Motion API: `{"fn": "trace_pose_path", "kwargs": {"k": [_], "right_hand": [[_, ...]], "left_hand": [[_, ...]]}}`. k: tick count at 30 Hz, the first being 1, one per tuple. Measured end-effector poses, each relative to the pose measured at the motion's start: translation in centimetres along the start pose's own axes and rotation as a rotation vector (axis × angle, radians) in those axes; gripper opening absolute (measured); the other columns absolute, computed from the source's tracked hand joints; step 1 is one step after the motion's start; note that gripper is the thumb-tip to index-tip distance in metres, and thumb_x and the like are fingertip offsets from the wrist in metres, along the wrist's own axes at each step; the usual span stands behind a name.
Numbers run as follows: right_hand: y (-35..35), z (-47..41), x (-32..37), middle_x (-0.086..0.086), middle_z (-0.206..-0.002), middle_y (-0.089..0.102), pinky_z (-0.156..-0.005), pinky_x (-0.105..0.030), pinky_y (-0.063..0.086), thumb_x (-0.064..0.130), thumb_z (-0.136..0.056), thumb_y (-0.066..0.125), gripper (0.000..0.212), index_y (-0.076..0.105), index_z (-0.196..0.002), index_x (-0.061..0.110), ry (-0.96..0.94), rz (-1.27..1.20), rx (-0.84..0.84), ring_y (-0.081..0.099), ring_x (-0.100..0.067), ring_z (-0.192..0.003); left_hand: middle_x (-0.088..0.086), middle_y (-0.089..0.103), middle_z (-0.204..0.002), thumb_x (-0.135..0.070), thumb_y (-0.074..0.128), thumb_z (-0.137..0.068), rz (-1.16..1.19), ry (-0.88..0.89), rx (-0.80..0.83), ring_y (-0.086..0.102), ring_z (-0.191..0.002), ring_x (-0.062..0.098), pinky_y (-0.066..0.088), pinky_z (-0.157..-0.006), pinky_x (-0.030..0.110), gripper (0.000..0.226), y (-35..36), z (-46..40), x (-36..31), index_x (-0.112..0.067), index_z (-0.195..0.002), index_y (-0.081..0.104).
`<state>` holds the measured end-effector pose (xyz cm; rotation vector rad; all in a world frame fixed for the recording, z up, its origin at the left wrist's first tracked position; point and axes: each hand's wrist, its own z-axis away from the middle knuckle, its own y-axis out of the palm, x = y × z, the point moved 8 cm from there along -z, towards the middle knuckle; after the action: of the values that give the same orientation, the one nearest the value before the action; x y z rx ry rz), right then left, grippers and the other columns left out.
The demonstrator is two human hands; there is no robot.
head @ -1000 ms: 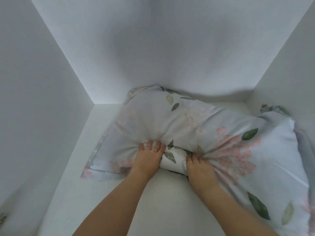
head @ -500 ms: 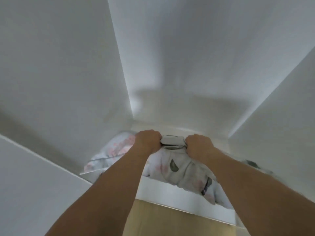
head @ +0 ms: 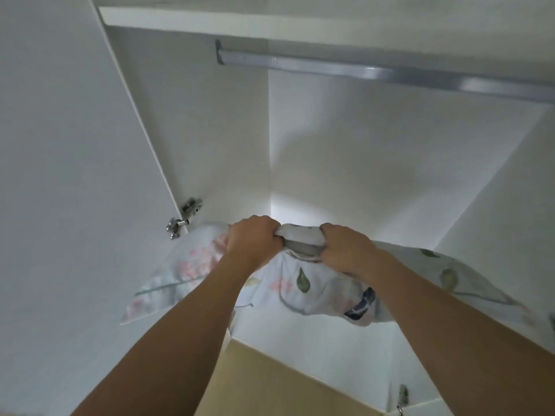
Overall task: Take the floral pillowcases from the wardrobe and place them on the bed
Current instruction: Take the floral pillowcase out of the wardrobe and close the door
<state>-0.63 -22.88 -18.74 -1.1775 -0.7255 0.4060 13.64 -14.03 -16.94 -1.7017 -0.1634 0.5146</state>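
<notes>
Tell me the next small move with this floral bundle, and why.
Probably draw it straight back, out of the wardrobe. Both the left hand and right hand are fisted on the floral pillowcases, which hang lifted at the wardrobe opening.

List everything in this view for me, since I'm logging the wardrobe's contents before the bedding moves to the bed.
floral pillowcase bundle: one, pale with pink flowers and green leaves, lifted in front of the wardrobe opening
wardrobe: one, white, open, filling the view
hanging rail: one, silver, under the top shelf
door hinge: one, metal, on the left panel
floor: light wood, below
left hand: fist closed on the bundle's top
right hand: fist closed on the bundle's top
</notes>
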Motion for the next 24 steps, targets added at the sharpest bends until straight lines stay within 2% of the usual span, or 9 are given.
{"fn": "trace_pose_path", "kwargs": {"k": [4, 7, 9, 11, 14, 16, 20, 22, 24], "right_hand": [[0.2, 1.5, 3.4, 0.004, -0.139, 0.041, -0.105, -0.04, 0.034, 0.042, -0.062, 0.061, 0.092, 0.024, -0.144, 0.023, -0.064, -0.05, 0.175, 0.042, -0.023, -0.127], [1.1, 2.4, 6.1, 0.004, -0.155, 0.019, -0.116, -0.048, 0.017, 0.061, -0.056, 0.071, 0.122, 0.004, -0.151, 0.023, -0.091, 0.097, 0.14, 0.025, -0.021, -0.14], [1.2, 2.5, 8.4, 0.0, -0.143, 0.035, -0.108, -0.044, 0.029, 0.056, -0.058, 0.073, 0.103, 0.025, -0.141, 0.018, -0.112, 0.133, 0.021, 0.039, -0.023, -0.13], [1.2, 2.1, 10.8, -0.001, -0.117, 0.053, -0.091, -0.038, 0.042, 0.043, -0.064, 0.074, 0.063, 0.046, -0.114, 0.016, -0.112, 0.117, -0.02, 0.055, -0.024, -0.108], [2.3, 1.8, 13.7, 0.001, -0.087, 0.061, -0.071, -0.031, 0.05, 0.028, -0.067, 0.07, 0.022, 0.055, -0.08, 0.018, -0.046, 0.102, 0.171, 0.063, -0.022, -0.085], [2.6, 1.9, 15.4, 0.003, -0.076, 0.057, -0.062, -0.027, 0.045, 0.025, -0.068, 0.068, 0.017, 0.052, -0.069, 0.022, -0.014, 0.147, 0.242, 0.06, -0.02, -0.075], [2.0, 2.7, 18.5, -0.001, -0.088, 0.059, -0.066, -0.028, 0.047, 0.024, -0.066, 0.071, 0.025, 0.057, -0.086, 0.018, 0.006, 0.194, 0.31, 0.061, -0.023, -0.08], [1.2, 3.2, 19.7, -0.001, -0.091, 0.059, -0.074, -0.031, 0.05, 0.026, -0.065, 0.071, 0.032, 0.056, -0.092, 0.016, 0.007, 0.232, 0.327, 0.062, -0.023, -0.084], [0.8, 3.7, 20.9, -0.002, -0.096, 0.06, -0.078, -0.032, 0.051, 0.029, -0.065, 0.071, 0.037, 0.057, -0.097, 0.016, 0.005, 0.252, 0.359, 0.063, -0.023, -0.087]], "left_hand": [[-0.003, 0.054, -0.054, -0.021, 0.05, -0.067, 0.03, -0.044, -0.036, 0.055, -0.056, 0.024, 0.027, -0.047, 0.024, 0.013, -3.5, 1.6, 0.9, -0.019, -0.054, 0.047], [-0.002, 0.056, -0.058, -0.02, 0.05, -0.068, 0.062, -0.05, -0.029, 0.058, -0.061, 0.025, 0.03, -0.049, 0.026, 0.016, -5.1, 3.1, 2.5, -0.018, -0.053, 0.046], [-0.002, 0.055, -0.057, -0.018, 0.051, -0.067, 0.097, -0.053, -0.017, 0.059, -0.063, 0.026, 0.032, -0.051, 0.026, 0.015, -5.9, 4.0, 4.0, -0.017, -0.053, 0.046], [-0.001, 0.055, -0.056, -0.017, 0.051, -0.067, 0.128, -0.047, -0.013, 0.059, -0.063, 0.026, 0.032, -0.051, 0.026, 0.013, -6.4, 5.0, 5.6, -0.015, -0.054, 0.046], [0.0, 0.058, -0.058, -0.016, 0.049, -0.07, 0.167, -0.045, 0.004, 0.06, -0.063, 0.025, 0.034, -0.05, 0.026, 0.015, -7.0, 6.4, 7.7, -0.016, -0.055, 0.049], [0.001, 0.06, -0.061, -0.016, 0.048, -0.074, 0.216, -0.052, 0.032, 0.062, -0.067, 0.027, 0.044, -0.054, 0.029, 0.018, -7.6, 7.2, 9.0, -0.017, -0.057, 0.052], [0.003, 0.07, -0.096, -0.023, 0.05, -0.082, 0.276, -0.086, -0.113, 0.063, -0.097, 0.029, 0.05, -0.079, 0.033, 0.021, -11.5, 9.8, 12.0, -0.018, -0.092, 0.069], [0.007, 0.059, -0.131, -0.024, 0.052, -0.086, 0.207, -0.115, -0.284, 0.048, -0.125, 0.028, 0.037, -0.104, 0.036, 0.039, -14.4, 11.9, 14.1, -0.013, -0.123, 0.061], [0.01, 0.033, -0.154, -0.025, 0.052, -0.087, 0.072, -0.181, -0.434, 0.022, -0.143, 0.027, 0.012, -0.118, 0.041, 0.06, -17.1, 14.6, 16.0, -0.007, -0.144, 0.039]]}}
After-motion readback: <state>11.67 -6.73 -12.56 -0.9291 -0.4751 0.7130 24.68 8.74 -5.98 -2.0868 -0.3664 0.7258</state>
